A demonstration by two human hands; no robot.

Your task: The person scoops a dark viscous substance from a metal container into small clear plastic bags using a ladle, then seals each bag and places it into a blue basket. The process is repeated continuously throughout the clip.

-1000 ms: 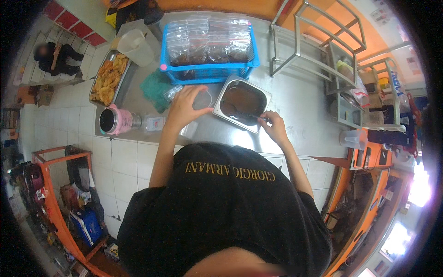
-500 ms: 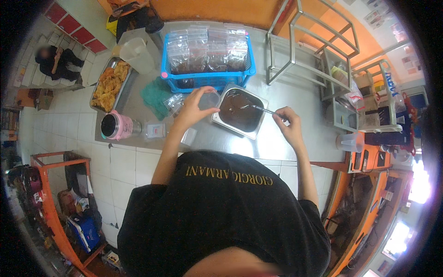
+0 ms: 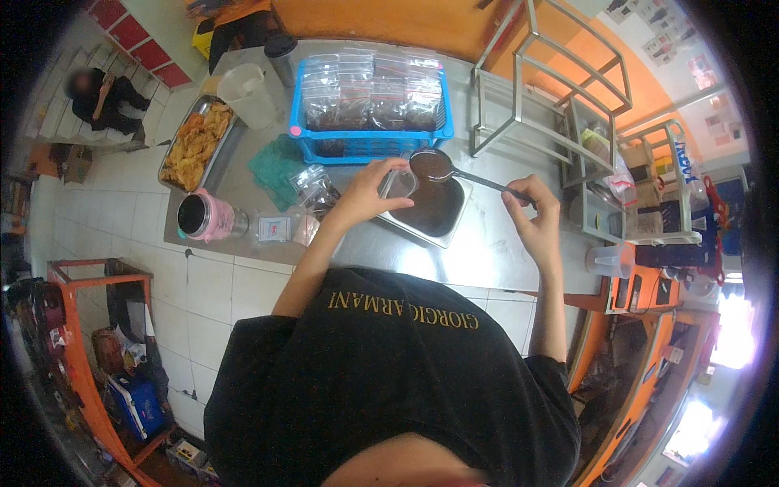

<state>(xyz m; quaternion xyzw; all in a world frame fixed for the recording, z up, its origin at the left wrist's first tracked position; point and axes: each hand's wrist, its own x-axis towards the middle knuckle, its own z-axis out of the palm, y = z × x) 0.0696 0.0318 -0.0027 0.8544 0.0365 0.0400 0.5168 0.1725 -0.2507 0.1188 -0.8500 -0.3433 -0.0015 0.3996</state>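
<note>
A rectangular steel pan (image 3: 456,231) holding brown sauce (image 3: 436,215) stands on the table in front of me. My right hand (image 3: 533,213) grips the dark handle of a ladle (image 3: 432,165), whose round bowl is over the pan's far side with brown sauce in it. In my left hand (image 3: 373,195) is a small clear plastic cup (image 3: 401,189), pinched between thumb and fingers over the pan's left edge, right beside the ladle bowl. Whether the cup has anything in it, I cannot tell.
Behind the pan sits a blue basket (image 3: 369,144) of clear bags with dark contents. Leftward lie a green cloth (image 3: 276,172), small plastic packets (image 3: 312,185), a pink tumbler (image 3: 213,217), a tray of fried food (image 3: 197,144) and a clear jug (image 3: 248,97). A metal rack (image 3: 519,81) stands right.
The ladle has risen from the sauce with brown sauce in its bowl, moving toward the pan's far left. My left hand has brought the cup rightward, next to the bowl.
</note>
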